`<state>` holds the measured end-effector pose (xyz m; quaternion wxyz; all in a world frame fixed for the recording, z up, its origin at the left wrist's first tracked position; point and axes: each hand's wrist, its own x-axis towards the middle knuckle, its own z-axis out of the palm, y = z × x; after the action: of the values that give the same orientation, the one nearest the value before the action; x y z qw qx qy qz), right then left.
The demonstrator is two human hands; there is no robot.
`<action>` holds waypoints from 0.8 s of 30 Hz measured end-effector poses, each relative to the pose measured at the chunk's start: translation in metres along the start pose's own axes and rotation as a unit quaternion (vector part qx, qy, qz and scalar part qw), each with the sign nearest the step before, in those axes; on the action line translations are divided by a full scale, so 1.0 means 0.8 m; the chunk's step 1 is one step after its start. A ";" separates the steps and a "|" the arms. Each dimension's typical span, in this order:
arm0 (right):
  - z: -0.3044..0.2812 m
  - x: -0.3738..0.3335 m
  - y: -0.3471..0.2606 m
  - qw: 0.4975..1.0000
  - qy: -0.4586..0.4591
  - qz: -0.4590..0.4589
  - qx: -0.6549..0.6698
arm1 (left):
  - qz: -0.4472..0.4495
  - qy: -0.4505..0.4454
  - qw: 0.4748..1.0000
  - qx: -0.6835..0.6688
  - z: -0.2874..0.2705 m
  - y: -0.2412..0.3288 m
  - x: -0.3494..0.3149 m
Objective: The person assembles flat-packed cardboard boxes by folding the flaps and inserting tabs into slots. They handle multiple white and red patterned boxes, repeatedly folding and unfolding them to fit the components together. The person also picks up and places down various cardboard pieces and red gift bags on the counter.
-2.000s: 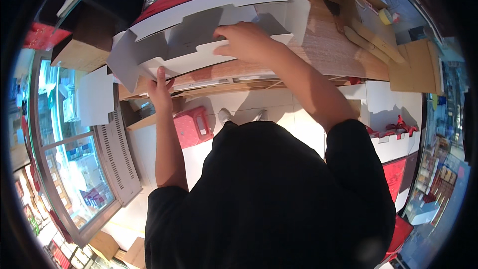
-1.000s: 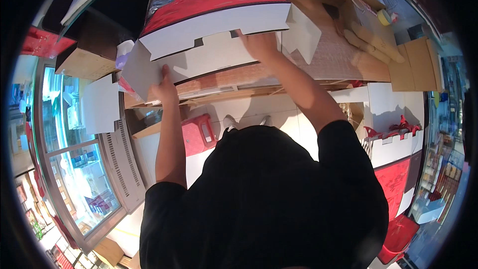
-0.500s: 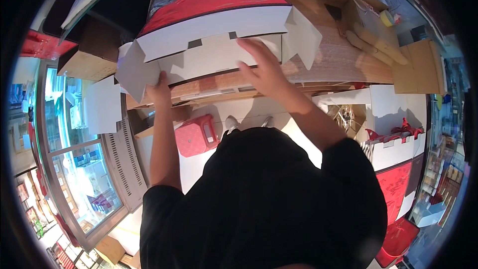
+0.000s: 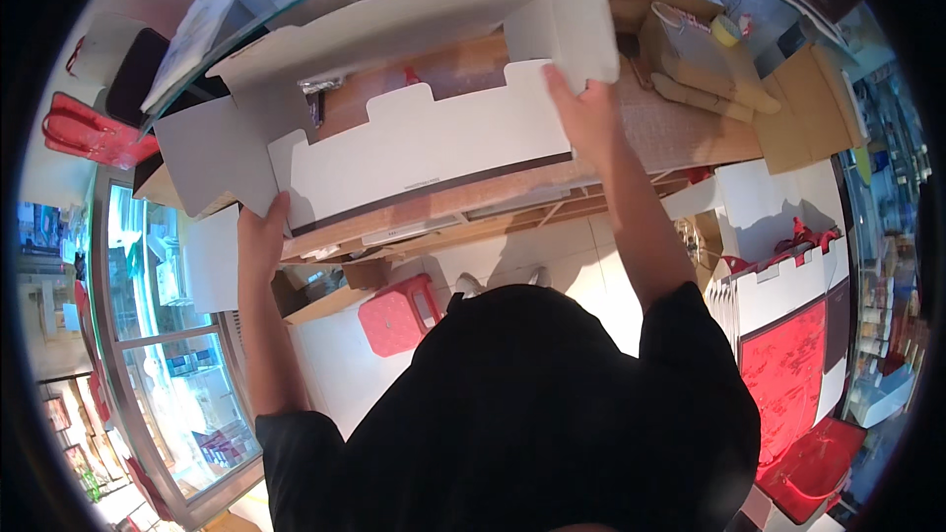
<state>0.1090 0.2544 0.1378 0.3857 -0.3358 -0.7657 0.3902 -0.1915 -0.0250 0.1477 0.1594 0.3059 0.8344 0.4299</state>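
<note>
Seemingly, repositioning is in hand: the near left corner of the white carton (image 4: 424, 150) is clamped in the grip of the left hand (image 4: 262, 239), fingers mostly hidden; its flaps are spread over the worktop (image 4: 690, 128), contact beneath being unclear; its right end is clamped in the right hand (image 4: 591, 120). Even support at both ends seems called for.

The head view is a wide fisheye from the left of two cameras on the person's head. It looks steeply down past the shirt (image 4: 522, 414), with the box (image 4: 419, 156) fairly near, the tabletop (image 4: 685, 128) across the upper part and the floor (image 4: 581, 261) farther below. Edges bow toward the dark rim.
</note>
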 end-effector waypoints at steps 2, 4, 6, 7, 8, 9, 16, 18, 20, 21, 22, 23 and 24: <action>-0.011 0.012 -0.004 0.998 0.010 -0.027 -0.060 | 0.020 -0.001 0.999 0.044 -0.004 0.019 -0.016; -0.015 0.011 -0.030 0.991 0.020 -0.105 -0.075 | 0.116 0.025 0.988 0.098 -0.002 0.025 -0.033; -0.007 0.011 -0.026 0.978 0.032 -0.194 -0.071 | 0.156 0.094 0.977 0.107 0.013 0.007 -0.026; -0.006 0.009 -0.027 0.983 -0.008 -0.180 -0.024 | 0.165 0.117 0.968 0.148 0.020 -0.004 -0.023; -0.002 0.009 -0.024 0.980 -0.019 -0.196 -0.026 | 0.173 0.140 0.956 0.190 0.022 -0.008 -0.020; 0.003 0.009 -0.018 0.977 -0.027 -0.210 -0.030 | 0.157 0.110 0.972 0.140 0.027 -0.005 -0.018; 0.007 0.008 -0.009 0.954 -0.115 -0.231 -0.152 | 0.330 0.081 0.938 0.065 0.034 0.019 -0.011; 0.013 0.009 -0.010 0.952 -0.115 -0.224 -0.177 | 0.343 0.068 0.935 0.061 0.036 0.016 -0.006; 0.021 0.011 -0.010 0.948 -0.108 -0.214 -0.207 | 0.362 0.072 0.927 0.070 0.036 0.020 -0.006; 0.022 0.014 -0.010 0.941 -0.095 -0.226 -0.233 | 0.365 0.078 0.924 0.087 0.039 0.021 -0.004; 0.023 0.016 -0.009 0.941 -0.089 -0.228 -0.235 | 0.367 0.085 0.920 0.103 0.041 0.020 -0.002; 0.025 0.019 -0.006 0.940 -0.083 -0.230 -0.237 | 0.374 0.091 0.918 0.095 0.043 0.015 0.002; 0.027 0.022 -0.006 0.940 -0.076 -0.231 -0.239 | 0.382 0.096 0.915 0.088 0.046 0.010 0.006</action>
<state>0.0814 0.2595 0.1392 0.3143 -0.2011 -0.9200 0.1197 -0.1723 0.0046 0.1330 -0.1253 0.5709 0.6999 0.4104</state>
